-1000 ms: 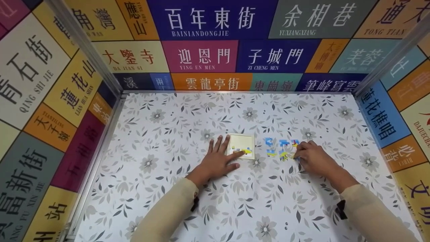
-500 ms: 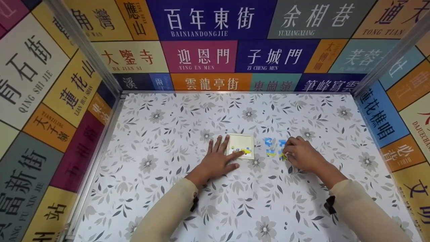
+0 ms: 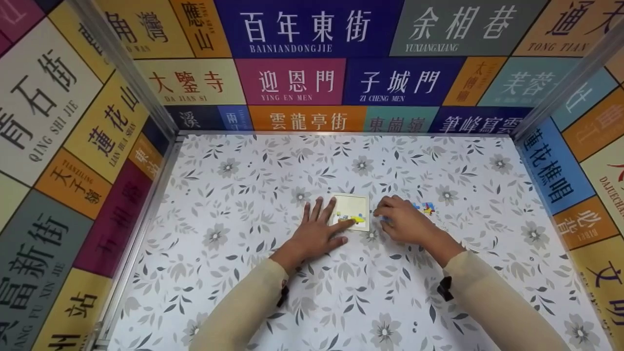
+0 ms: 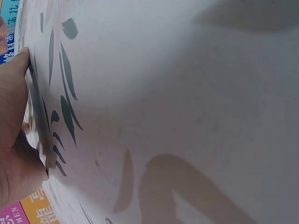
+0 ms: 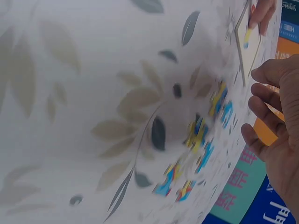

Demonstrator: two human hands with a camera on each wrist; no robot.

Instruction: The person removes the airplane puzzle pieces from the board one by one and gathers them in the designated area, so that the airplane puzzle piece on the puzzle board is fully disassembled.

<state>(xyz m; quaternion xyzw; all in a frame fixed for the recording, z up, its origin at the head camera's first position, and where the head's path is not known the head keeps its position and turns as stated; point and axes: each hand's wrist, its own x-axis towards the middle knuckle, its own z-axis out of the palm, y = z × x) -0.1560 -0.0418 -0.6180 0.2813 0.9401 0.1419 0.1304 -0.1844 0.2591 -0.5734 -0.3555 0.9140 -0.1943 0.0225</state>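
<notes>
A small square wooden puzzle tray (image 3: 352, 204) lies mid-table, with yellow and blue pieces (image 3: 358, 219) along its near edge. My left hand (image 3: 314, 235) rests flat with fingers spread, its index finger on those pieces. In the left wrist view, only part of the left hand (image 4: 14, 163) shows at the left edge. My right hand (image 3: 407, 223) hovers just right of the tray, fingers loosely bent. Under it lie several loose jigsaw pieces (image 5: 196, 133), partly hidden in the head view. Nothing shows between the right hand's fingers in the right wrist view.
A white flower-and-leaf cloth (image 3: 273, 165) covers the table. Colourful panels with Chinese lettering (image 3: 312, 29) wall it in at the back and both sides. A metal rail (image 3: 146, 214) runs along the left edge.
My right hand has moved left across the loose pieces, from the rightmost ones to those nearest the tray, uncovering a red-and-yellow piece. The left hand and tray have stayed put.
</notes>
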